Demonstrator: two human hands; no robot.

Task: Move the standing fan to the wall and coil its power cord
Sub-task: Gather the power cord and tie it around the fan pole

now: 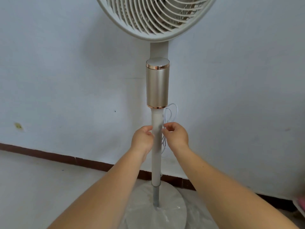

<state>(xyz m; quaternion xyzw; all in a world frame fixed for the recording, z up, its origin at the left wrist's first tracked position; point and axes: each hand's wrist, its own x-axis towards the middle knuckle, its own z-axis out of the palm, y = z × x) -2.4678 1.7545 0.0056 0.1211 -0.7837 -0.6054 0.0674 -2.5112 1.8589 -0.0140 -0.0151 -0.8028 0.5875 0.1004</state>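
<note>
Head view: standing fan (157, 83) stands upright against the wall (57, 71), round base (171, 204) on the floor (33, 187). White power cord (171, 111) hangs in loops just right of the pole (156, 161), below the gold cylinder. Right hand (175, 135) pinches the cord loops with curled fingers. Left hand (142, 138), fingers curled, touches the pole's left side; whether it grips cannot be determined.

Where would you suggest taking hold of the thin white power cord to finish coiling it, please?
Probably at the loops of the thin white power cord beside the pale fan pole, coming from the right, where the right hand already pinches them; there the strands bunch together and hang free of the pole.
</note>
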